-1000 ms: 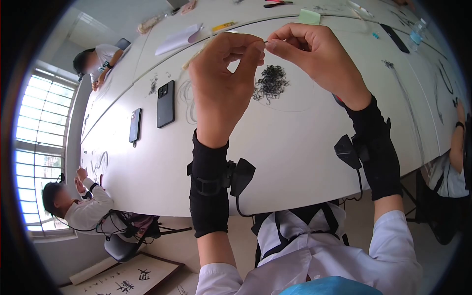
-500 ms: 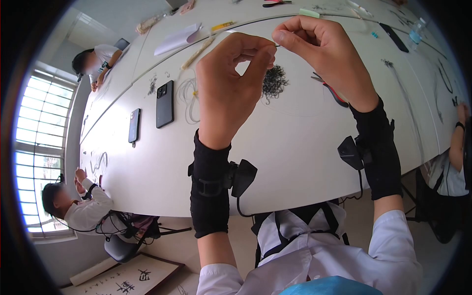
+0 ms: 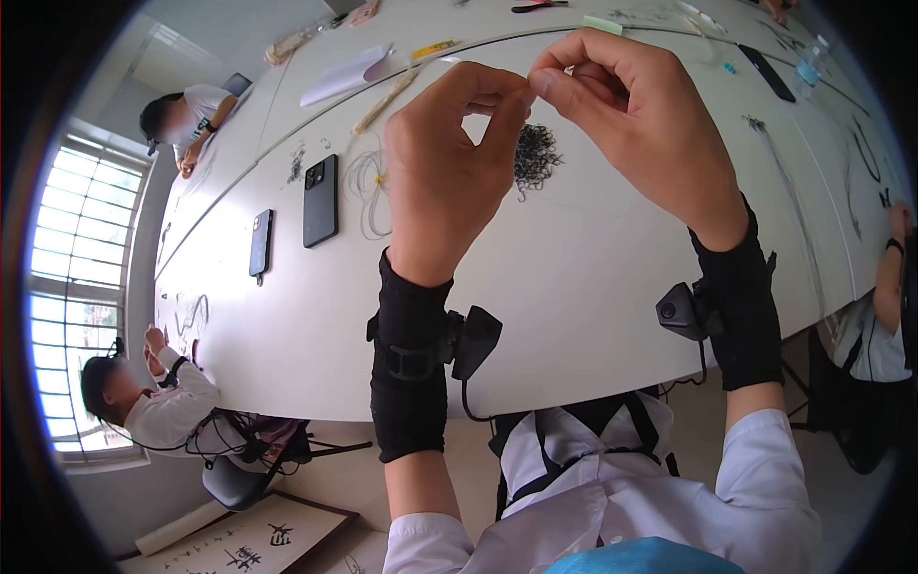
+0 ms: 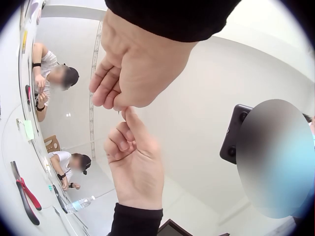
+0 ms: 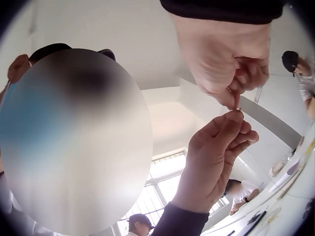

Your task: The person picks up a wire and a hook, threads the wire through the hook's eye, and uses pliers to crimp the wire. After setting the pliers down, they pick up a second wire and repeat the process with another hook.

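Both hands are raised over the white table (image 3: 574,306), fingertips meeting. My left hand (image 3: 445,177) pinches a tiny, thin dark piece (image 5: 239,109) between thumb and index finger; most of it is hidden by the fingertips. Against it, the thumb and index finger of my right hand (image 3: 650,129) pinch at the same spot, its other fingers curled in. Beyond the hands on the table lies a pile of small dark curly pieces (image 3: 538,161), partly covered by the left hand. Red-and-black pliers (image 4: 28,201) show in the left wrist view.
Left of the hands are a coil of clear line (image 3: 366,182), a black phone (image 3: 321,201) and a smaller phone (image 3: 261,242). Farther back lie white paper (image 3: 344,77) and a yellow item (image 3: 433,50). A water bottle (image 3: 811,67) stands at right. Other people sit around the table.
Both hands have shifted slightly right. The right hand rose and tilted, and its fingertips have come back against the left's. The pliers, seen half a second ago, are hidden behind it in the head view.
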Tool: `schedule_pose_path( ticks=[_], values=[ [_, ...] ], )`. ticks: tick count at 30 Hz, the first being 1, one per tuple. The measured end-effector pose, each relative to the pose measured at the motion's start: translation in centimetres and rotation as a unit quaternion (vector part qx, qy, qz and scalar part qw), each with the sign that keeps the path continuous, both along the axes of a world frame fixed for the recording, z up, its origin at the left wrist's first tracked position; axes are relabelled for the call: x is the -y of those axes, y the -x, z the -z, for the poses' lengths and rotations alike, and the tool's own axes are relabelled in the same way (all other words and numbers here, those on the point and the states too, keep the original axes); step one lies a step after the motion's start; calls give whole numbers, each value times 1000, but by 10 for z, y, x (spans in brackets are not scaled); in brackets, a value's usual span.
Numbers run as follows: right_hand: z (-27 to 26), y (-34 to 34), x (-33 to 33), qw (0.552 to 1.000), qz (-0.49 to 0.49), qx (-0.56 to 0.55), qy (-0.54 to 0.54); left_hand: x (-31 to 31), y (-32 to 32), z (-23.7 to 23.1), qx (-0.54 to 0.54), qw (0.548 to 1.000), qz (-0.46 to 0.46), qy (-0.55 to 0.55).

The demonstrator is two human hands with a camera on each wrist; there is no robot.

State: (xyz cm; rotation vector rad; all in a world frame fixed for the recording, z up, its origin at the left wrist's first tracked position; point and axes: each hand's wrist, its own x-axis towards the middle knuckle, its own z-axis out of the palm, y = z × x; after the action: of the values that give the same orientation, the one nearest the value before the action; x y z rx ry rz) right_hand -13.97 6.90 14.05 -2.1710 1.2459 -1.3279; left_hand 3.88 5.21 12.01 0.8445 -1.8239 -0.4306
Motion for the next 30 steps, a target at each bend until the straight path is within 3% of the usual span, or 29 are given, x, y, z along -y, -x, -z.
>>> schedule_pose_path(
  ticks=[3,6,12,18,24,30],
  values=[
    [8,6,16,995,-59,73,-40,-3,1,-2,19,999,26,-5],
    [8,14,19,968,-116,147,-168,0,0,2,-25,998,60,-3],
    [13,2,16,945,-129,202,-222,2,3,2,-96,995,19,8],
    [14,-14,7,942,-123,250,-187,9,4,8,-73,993,-55,76],
    [16,-16,8,949,-76,267,-149,5,3,6,-56,996,-50,38],
    [19,-12,14,971,-37,206,-113,5,1,1,-17,994,-51,93]
  ],
)
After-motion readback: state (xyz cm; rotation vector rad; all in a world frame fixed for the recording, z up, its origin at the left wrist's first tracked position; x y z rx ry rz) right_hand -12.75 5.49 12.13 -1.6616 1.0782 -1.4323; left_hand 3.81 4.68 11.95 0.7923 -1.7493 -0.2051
